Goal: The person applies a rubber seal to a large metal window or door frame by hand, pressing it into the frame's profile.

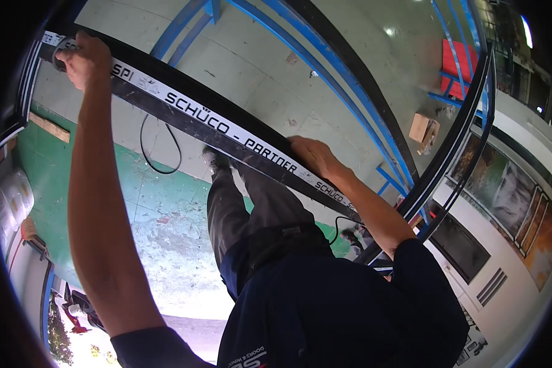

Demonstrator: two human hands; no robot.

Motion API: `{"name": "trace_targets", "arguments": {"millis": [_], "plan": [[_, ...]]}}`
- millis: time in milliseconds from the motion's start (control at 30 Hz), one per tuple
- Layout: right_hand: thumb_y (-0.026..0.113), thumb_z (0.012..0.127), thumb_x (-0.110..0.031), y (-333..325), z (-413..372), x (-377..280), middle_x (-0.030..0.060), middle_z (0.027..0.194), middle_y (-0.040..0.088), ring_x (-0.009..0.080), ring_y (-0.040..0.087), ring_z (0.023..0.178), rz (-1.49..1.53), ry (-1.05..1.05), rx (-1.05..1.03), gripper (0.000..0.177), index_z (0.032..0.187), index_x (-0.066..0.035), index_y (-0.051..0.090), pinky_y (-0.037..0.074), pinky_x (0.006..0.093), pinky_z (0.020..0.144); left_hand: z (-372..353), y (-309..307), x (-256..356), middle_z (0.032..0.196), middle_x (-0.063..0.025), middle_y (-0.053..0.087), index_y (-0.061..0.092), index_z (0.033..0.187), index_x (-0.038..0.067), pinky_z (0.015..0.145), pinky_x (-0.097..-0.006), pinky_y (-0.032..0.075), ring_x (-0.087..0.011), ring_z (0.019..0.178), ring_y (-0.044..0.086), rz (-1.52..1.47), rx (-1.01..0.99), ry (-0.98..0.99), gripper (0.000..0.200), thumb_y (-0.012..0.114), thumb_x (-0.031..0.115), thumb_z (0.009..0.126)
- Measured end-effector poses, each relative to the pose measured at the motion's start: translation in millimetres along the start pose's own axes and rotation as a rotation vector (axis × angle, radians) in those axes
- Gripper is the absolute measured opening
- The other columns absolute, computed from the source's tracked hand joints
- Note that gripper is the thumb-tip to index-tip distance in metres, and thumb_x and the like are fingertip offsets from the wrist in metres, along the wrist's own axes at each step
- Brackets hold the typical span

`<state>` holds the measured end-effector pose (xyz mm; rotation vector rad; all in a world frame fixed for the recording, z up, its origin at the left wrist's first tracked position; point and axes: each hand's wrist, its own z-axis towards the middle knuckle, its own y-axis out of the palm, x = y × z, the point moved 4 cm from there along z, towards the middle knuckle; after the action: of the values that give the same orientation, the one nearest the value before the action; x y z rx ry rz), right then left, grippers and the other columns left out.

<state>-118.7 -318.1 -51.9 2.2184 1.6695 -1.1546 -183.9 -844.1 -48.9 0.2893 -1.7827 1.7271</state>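
A long black frame profile (150,100) crosses in front of me on a slant. White tape printed "SCHÜCO - PARTNER" (208,118) runs along its face. At the profile's upper left end, my left hand (87,60) is closed around a round, grey-rimmed thing that looks like a tape roll (60,54), close against the taped face; my fingers partly cover it. Farther right, my right hand (313,156) grips the profile near the word "PARTNER". Its fingertips are hidden behind the far edge.
Blue metal racks (325,73) with black padding stand beyond the profile. A black loop of cord (161,144) hangs below it. A cardboard box (423,130) and a red panel (459,64) are at the right. A wood strip (49,127) lies on the floor at the left.
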Motion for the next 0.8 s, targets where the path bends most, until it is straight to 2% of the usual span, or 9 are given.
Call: {"name": "trace_targets", "arguments": {"millis": [100, 167, 200, 233, 400, 533, 733, 767, 800], "plan": [[0.047, 0.108, -0.036, 9, -9, 27, 0.0138, 0.106, 0.072, 0.0235, 0.066, 0.100, 0.340, 0.096, -0.041, 0.041, 0.123, -0.003, 0.066, 0.049, 0.0349, 0.092, 3, 13, -15, 0.130, -0.0275, 0.062, 0.040, 0.136, -0.006, 0.103, -0.0532, 0.045, -0.0466, 0.118, 0.060, 0.023, 0.010, 0.144, 0.064, 0.046, 0.043, 0.095], [0.049, 0.107, -0.034, 3, -1, 10, 0.0101, 0.105, 0.071, 0.0195, 0.065, 0.097, 0.250, 0.072, 0.061, 0.042, 0.126, 0.000, 0.064, 0.049, 0.0331, 0.089, -24, -10, 11, 0.129, -0.0290, 0.061, 0.032, 0.150, -0.006, 0.101, -0.0515, 0.046, -0.0471, 0.118, 0.059, -0.149, 0.106, 0.047, 0.072, 0.053, 0.040, 0.098], [0.051, 0.106, -0.036, 4, -5, -8, 0.0104, 0.105, 0.071, 0.0199, 0.065, 0.097, 0.286, 0.057, 0.107, 0.043, 0.127, 0.000, 0.064, 0.050, 0.0333, 0.089, -18, -3, 3, 0.143, -0.0302, 0.053, 0.025, 0.156, -0.003, 0.108, -0.0490, 0.042, -0.0453, 0.131, 0.052, -0.107, 0.071, 0.042, 0.077, 0.049, 0.046, 0.101], [0.052, 0.106, -0.037, 8, 9, -45, 0.0108, 0.105, 0.071, 0.0203, 0.065, 0.096, 0.338, 0.005, 0.148, 0.045, 0.128, 0.001, 0.063, 0.050, 0.0335, 0.088, -15, -4, 3, 0.143, -0.0304, 0.052, 0.024, 0.156, -0.003, 0.108, -0.0496, 0.042, -0.0457, 0.133, 0.051, -0.110, 0.063, 0.046, 0.077, 0.049, 0.045, 0.101], [0.055, 0.102, -0.042, 32, 60, -154, 0.0258, 0.110, 0.069, 0.0455, 0.065, 0.103, 0.018, -0.307, 0.540, 0.050, 0.128, 0.001, 0.059, 0.051, 0.0485, 0.089, -21, -7, 9, 0.133, -0.0338, 0.057, 0.025, 0.155, -0.005, 0.100, -0.0551, 0.043, -0.0499, 0.116, 0.056, -0.119, 0.123, 0.105, 0.071, 0.052, 0.034, 0.102], [0.052, 0.103, -0.041, 42, 89, -196, 0.0205, 0.100, 0.071, 0.0432, 0.067, 0.092, -0.080, -0.186, 0.583, 0.041, 0.117, -0.005, 0.065, 0.052, 0.0497, 0.080, -20, -2, 5, 0.135, -0.0337, 0.055, 0.024, 0.154, -0.009, 0.103, -0.0532, 0.039, -0.0489, 0.119, 0.053, -0.103, 0.121, 0.145, 0.072, 0.051, 0.033, 0.103], [0.053, 0.102, -0.046, 44, 87, -200, 0.0163, 0.084, 0.072, 0.0392, 0.069, 0.083, -0.127, -0.054, 0.754, 0.043, 0.099, -0.008, 0.073, 0.053, 0.0480, 0.073, -25, -7, 4, 0.158, -0.0319, 0.031, 0.013, 0.157, -0.012, 0.122, -0.0542, 0.017, -0.0440, 0.146, 0.030, -0.297, -0.074, 0.150, 0.077, 0.052, 0.030, 0.105], [0.054, 0.100, -0.047, 44, 86, -202, 0.0162, 0.081, 0.071, 0.0388, 0.069, 0.082, -0.123, -0.048, 0.786, 0.045, 0.095, -0.008, 0.074, 0.053, 0.0474, 0.073, -24, -10, -1, 0.161, -0.0318, 0.024, 0.007, 0.158, -0.010, 0.125, -0.0548, 0.010, -0.0434, 0.151, 0.023, -0.358, -0.189, 0.165, 0.078, 0.050, 0.030, 0.106], [0.055, 0.100, -0.047, 42, 83, -208, 0.0162, 0.081, 0.071, 0.0384, 0.069, 0.081, -0.124, -0.014, 0.788, 0.045, 0.092, -0.008, 0.075, 0.053, 0.0471, 0.073, -20, -18, -6, 0.162, -0.0316, 0.023, 0.008, 0.159, -0.009, 0.124, -0.0540, 0.011, -0.0433, 0.151, 0.024, -0.426, -0.306, 0.209, 0.078, 0.050, 0.029, 0.106]]}}
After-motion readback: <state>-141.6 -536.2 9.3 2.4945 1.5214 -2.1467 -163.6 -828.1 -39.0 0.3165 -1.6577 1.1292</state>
